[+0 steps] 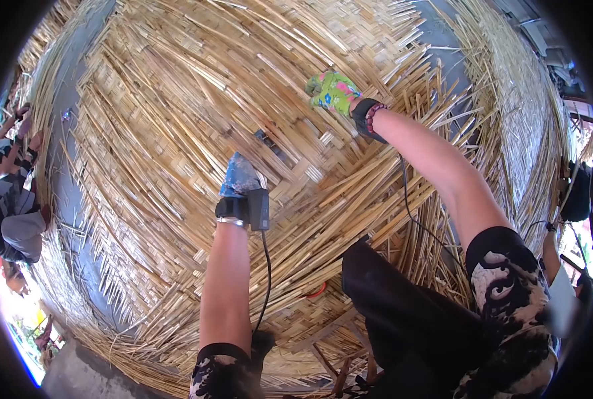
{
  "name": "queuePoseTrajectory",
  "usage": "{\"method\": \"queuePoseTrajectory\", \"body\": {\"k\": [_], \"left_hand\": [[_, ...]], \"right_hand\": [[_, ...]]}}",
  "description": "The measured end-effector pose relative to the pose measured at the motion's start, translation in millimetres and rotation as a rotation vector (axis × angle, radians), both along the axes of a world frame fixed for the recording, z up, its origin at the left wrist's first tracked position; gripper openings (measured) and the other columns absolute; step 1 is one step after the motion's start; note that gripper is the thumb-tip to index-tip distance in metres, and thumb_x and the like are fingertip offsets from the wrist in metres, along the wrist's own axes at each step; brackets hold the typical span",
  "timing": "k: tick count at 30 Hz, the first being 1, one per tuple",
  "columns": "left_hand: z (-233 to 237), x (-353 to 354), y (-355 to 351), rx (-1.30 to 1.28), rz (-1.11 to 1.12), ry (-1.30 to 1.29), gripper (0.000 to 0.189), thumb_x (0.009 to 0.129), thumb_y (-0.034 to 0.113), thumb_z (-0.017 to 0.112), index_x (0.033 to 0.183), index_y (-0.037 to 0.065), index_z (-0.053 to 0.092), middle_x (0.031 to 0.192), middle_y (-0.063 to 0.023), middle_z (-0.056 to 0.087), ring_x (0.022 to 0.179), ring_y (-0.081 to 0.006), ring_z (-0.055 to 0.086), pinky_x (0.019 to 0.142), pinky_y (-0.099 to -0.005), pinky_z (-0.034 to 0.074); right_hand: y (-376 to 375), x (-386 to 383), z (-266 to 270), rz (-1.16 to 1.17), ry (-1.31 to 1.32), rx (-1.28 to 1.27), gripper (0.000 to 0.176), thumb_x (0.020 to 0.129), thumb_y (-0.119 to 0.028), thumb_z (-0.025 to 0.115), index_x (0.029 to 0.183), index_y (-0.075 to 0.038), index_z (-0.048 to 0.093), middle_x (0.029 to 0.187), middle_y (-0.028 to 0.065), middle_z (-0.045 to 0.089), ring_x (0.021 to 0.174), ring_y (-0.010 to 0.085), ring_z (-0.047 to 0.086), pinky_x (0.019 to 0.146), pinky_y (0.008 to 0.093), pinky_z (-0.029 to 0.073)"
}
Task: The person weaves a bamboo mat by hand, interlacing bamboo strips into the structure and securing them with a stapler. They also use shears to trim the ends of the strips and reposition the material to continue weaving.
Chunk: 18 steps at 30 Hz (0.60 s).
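A large mat of woven bamboo strips (170,80) spreads before me, with many long loose ends. My left hand (240,174), in a blue patterned glove, rests low on the weave. Its fingers are drawn together to a point, and what they hold, if anything, is hidden. Farther up and to the right, my right hand (334,92) wears a green flowered glove. Its fingers curl down at the bamboo strips, and I cannot make out which strip they grip. Between the hands, a small dark patch (270,143) shows among the strips.
Loose strip ends (350,199) fan out across the near side. Cables run from a black box (259,209) at my left wrist and from my right wrist strap (366,120). Another person (17,193) sits at the far left. More woven matting (509,120) stands on the right.
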<state>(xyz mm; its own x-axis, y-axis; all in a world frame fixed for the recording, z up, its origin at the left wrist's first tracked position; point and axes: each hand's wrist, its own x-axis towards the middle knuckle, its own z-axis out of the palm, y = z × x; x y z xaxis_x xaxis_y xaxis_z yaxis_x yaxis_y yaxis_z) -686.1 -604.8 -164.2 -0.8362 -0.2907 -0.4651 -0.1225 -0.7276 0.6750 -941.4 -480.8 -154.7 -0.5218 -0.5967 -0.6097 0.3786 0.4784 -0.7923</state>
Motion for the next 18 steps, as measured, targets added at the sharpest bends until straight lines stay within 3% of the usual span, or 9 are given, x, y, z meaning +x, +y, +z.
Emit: {"method": "queuePoseTrajectory", "body": {"k": [2,5,6,9,10,12,15,16,18], "left_hand": [[2,-2,0,0.122,0.071,0.006,0.023,0.082,0.008,0.035,0.101,0.004,0.047,0.090,-0.0064,0.057,0.086,-0.0167,0.053,0.074,-0.0279,0.044],[3,0,-1,-0.020,0.012,-0.013,0.024,0.082,0.007,0.035,0.102,0.003,0.047,0.093,-0.0070,0.056,0.086,-0.0173,0.053,0.074,-0.0275,0.044],[2,1,-1,-0.282,-0.117,-0.041,0.024,0.082,0.007,0.035,0.102,0.003,0.047,0.094,-0.0076,0.055,0.087,-0.0175,0.053,0.075,-0.0275,0.043],[9,-2,2,-0.227,-0.084,-0.021,0.025,0.081,0.006,0.035,0.103,0.002,0.046,0.096,-0.0079,0.055,0.089,-0.0174,0.052,0.076,-0.0275,0.043],[4,-1,0,-0.227,-0.085,-0.021,0.025,0.081,0.006,0.035,0.103,0.002,0.046,0.096,-0.0079,0.055,0.089,-0.0174,0.052,0.076,-0.0275,0.043],[-7,2,-3,-0.280,-0.084,0.033,0.025,0.080,0.005,0.038,0.104,0.001,0.046,0.097,-0.0085,0.054,0.090,-0.0181,0.052,0.078,-0.0275,0.042],[9,-1,1,-0.094,-0.017,0.090,0.026,0.078,0.006,0.042,0.104,0.001,0.045,0.099,-0.0083,0.053,0.091,-0.0182,0.052,0.079,-0.0273,0.042],[14,-1,2,-0.095,-0.022,0.088,0.026,0.078,0.006,0.042,0.104,0.001,0.045,0.099,-0.0083,0.053,0.091,-0.0182,0.052,0.079,-0.0273,0.042],[22,-1,4,-0.256,-0.018,0.003,0.026,0.076,0.006,0.044,0.101,0.001,0.048,0.095,-0.0091,0.056,0.088,-0.0202,0.053,0.077,-0.0281,0.042]], "right_hand": [[-4,7,32,0.577,0.690,0.160,0.031,0.065,-0.018,0.061,0.095,-0.008,0.055,0.076,0.0079,0.058,0.059,0.0121,0.051,0.052,0.0214,0.041],[-1,20,39,0.655,1.368,0.042,0.031,0.069,-0.017,0.058,0.098,-0.008,0.054,0.081,0.0080,0.059,0.068,0.0124,0.054,0.056,0.0245,0.043],[-6,23,36,0.655,1.366,0.039,0.031,0.069,-0.017,0.058,0.098,-0.008,0.054,0.081,0.0080,0.059,0.068,0.0124,0.054,0.056,0.0245,0.043],[-22,15,-26,0.385,0.323,-0.523,0.025,0.068,-0.015,0.055,0.092,-0.008,0.057,0.087,0.0077,0.058,0.076,0.0189,0.055,0.068,0.0271,0.043],[-27,11,-31,0.383,0.323,-0.524,0.025,0.068,-0.015,0.055,0.092,-0.008,0.057,0.087,0.0077,0.058,0.076,0.0189,0.055,0.068,0.0271,0.043],[-37,6,-40,0.831,1.543,-0.448,0.025,0.069,-0.014,0.053,0.092,-0.006,0.056,0.090,0.0082,0.057,0.078,0.0221,0.055,0.068,0.0286,0.044],[-40,20,-5,0.651,0.836,-0.027,0.026,0.068,-0.013,0.051,0.092,-0.003,0.056,0.089,0.0095,0.057,0.079,0.0245,0.055,0.067,0.0294,0.044],[-40,21,8,0.646,0.835,-0.026,0.026,0.068,-0.013,0.051,0.092,-0.003,0.056,0.089,0.0095,0.057,0.079,0.0245,0.055,0.067,0.0294,0.044],[-42,19,30,1.266,1.268,0.012,0.028,0.068,-0.011,0.049,0.093,-0.001,0.054,0.088,0.0121,0.057,0.082,0.0268,0.054,0.069,0.0307,0.045]]}}
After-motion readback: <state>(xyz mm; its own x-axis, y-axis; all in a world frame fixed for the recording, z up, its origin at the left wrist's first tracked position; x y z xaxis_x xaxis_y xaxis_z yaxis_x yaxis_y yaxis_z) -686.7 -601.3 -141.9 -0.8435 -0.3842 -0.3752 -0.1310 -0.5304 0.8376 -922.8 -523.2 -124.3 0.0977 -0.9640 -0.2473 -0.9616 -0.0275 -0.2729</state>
